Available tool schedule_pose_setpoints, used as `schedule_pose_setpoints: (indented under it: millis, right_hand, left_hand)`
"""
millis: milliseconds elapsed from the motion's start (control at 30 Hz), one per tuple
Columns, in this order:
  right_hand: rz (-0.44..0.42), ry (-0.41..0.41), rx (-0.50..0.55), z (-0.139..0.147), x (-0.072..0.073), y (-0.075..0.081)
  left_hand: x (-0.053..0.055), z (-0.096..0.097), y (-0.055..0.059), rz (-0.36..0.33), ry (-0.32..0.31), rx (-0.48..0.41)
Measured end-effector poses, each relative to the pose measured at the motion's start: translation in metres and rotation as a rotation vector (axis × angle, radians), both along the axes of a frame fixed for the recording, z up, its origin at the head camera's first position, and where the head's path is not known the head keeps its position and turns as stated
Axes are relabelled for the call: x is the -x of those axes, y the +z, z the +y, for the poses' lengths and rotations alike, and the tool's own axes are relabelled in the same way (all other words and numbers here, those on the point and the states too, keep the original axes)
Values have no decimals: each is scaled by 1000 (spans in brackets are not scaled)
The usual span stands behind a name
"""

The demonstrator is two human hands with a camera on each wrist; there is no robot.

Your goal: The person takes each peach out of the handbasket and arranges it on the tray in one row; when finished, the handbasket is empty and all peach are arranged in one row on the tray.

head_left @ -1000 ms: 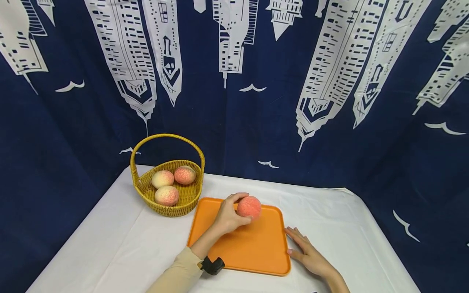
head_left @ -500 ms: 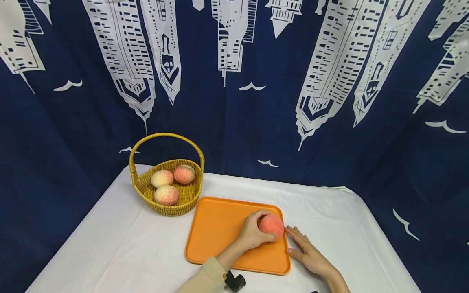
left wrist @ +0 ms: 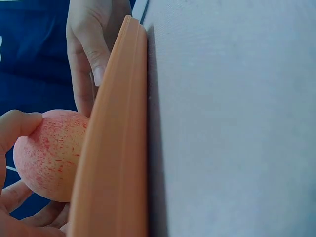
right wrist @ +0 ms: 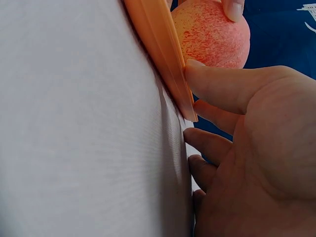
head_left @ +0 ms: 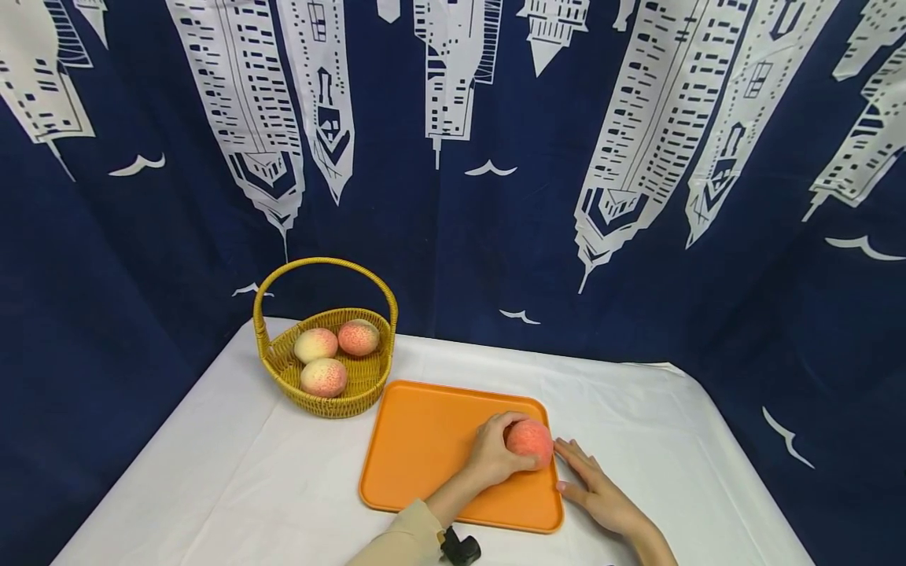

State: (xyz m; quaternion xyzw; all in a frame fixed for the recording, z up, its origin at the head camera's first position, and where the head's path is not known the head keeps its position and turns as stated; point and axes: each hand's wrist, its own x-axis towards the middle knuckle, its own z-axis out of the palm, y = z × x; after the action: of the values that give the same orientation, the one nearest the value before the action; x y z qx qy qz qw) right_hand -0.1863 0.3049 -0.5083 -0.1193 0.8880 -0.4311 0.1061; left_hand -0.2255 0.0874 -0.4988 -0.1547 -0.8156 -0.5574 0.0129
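Note:
Near the right edge of the orange tray [head_left: 432, 440], my left hand [head_left: 491, 453] grips a peach [head_left: 531, 444] between thumb and fingers. The left wrist view shows the thumb lying on the upper side of the yellow and pink peach [left wrist: 54, 155], whose lower part is hidden behind the tray rim [left wrist: 111, 143]. My right hand [head_left: 602, 495] rests on the white cloth at the tray's right side, its fingers extended and touching the rim. In the right wrist view the right thumb [right wrist: 217, 86] lies against that rim [right wrist: 165, 54].
A yellow wicker basket [head_left: 329, 407] with an arched handle stands left of the tray and holds three peaches [head_left: 324, 378]. White cloth [head_left: 177, 503] covers the table. A dark blue curtain [head_left: 396, 236] with white building prints hangs behind.
My left hand has carried the peach rightward and nearer across the tray, to its right edge, slowing in the last half second. The right hand has stayed at the rim.

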Motion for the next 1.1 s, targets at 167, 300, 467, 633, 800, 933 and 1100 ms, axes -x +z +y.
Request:
schedule_pose_setpoints:
  millis: [167, 300, 467, 633, 800, 933, 1100]
  right_hand:
    - [24, -1, -7, -1, 0, 0]
    - [16, -6, -13, -2, 0, 1]
    - [-23, -23, -22, -2, 1, 2]
    - [-48, -33, -26, -2, 1, 2]
    - [-41, -30, -19, -2, 1, 1]
    - [-45, -34, -13, -2, 2, 1]
    - [-55, -34, -4, -3, 2, 1]
  left_hand:
    - [-1, 2, -3, -15, -33, -4]
    - [-3, 4, -2, -21, -26, 20]
    - [-4, 4, -1, -20, -33, 36]
    - [-3, 4, -3, -10, -53, 43]
    - [-3, 4, -1, -11, -50, 55]
    - [-2, 3, 0, -18, -57, 66]
    - [-3, -8, 9, 11, -77, 71]
